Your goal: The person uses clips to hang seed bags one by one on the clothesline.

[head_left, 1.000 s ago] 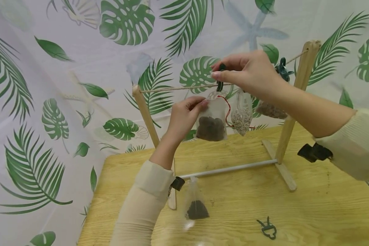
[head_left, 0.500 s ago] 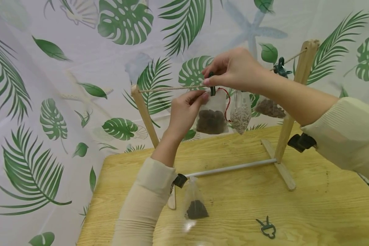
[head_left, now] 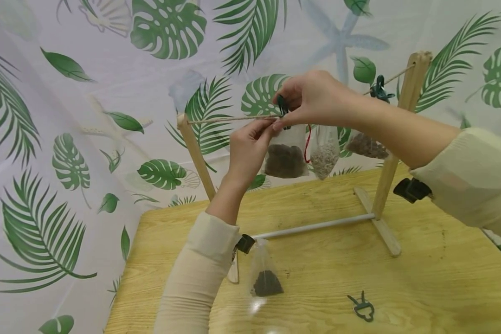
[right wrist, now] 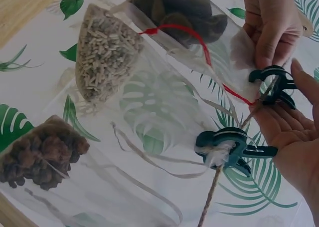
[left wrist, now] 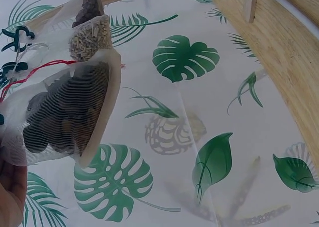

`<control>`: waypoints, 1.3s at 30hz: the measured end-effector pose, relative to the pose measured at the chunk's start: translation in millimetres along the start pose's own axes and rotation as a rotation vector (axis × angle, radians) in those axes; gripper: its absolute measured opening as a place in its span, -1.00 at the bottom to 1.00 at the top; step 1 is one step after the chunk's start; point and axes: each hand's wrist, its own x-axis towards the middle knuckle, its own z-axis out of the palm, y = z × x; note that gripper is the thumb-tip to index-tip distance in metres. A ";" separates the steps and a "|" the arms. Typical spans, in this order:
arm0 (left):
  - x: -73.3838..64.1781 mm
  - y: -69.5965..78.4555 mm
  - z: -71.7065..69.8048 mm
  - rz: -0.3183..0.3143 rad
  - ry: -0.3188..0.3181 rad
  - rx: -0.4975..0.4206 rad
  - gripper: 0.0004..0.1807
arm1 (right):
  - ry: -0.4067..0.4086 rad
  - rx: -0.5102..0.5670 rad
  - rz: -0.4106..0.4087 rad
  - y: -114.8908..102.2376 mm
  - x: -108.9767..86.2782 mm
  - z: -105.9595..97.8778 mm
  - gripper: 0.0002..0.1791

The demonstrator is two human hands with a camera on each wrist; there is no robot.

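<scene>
In the head view my left hand (head_left: 248,148) pinches the top corner of a sheer drawstring bag (head_left: 285,160) that holds dark, rounded pieces. My right hand (head_left: 317,99) grips a dark green spring clip (head_left: 281,105) at the rope, its thumb close to the left fingertips. Seen from the right wrist, that clip (right wrist: 273,87) straddles the rope at the bag's mouth, where a red drawstring (right wrist: 204,45) hangs. Beside it a second green clip (right wrist: 224,146) fastens a bag of pale pellets (right wrist: 107,55) to the rope.
A wooden stand's posts (head_left: 411,88) carry the rope (head_left: 229,119). Another clip (head_left: 381,90) hangs near the right post, above a bag of brown lumps (head_left: 366,144). On the table (head_left: 317,269) are a bag of black grains (head_left: 267,283) and a loose clip (head_left: 362,308).
My right hand has moved left along the rope with the clip, up to the left fingertips. The dark-filled bag has risen slightly in my left hand.
</scene>
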 end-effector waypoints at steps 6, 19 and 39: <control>-3.0 -2.1 -0.2 0.025 -0.032 0.022 -0.82 | -0.028 -0.107 -0.022 -2.7 -5.4 -5.0 -0.34; -20.8 -11.4 -2.3 -0.070 -0.117 0.011 -0.76 | 0.305 -0.198 -0.241 -13.4 -46.2 -6.3 -0.63; -109.8 -67.6 -27.2 -0.382 -0.608 0.318 -0.44 | 0.189 -0.255 -0.443 15.1 -78.3 48.2 -0.72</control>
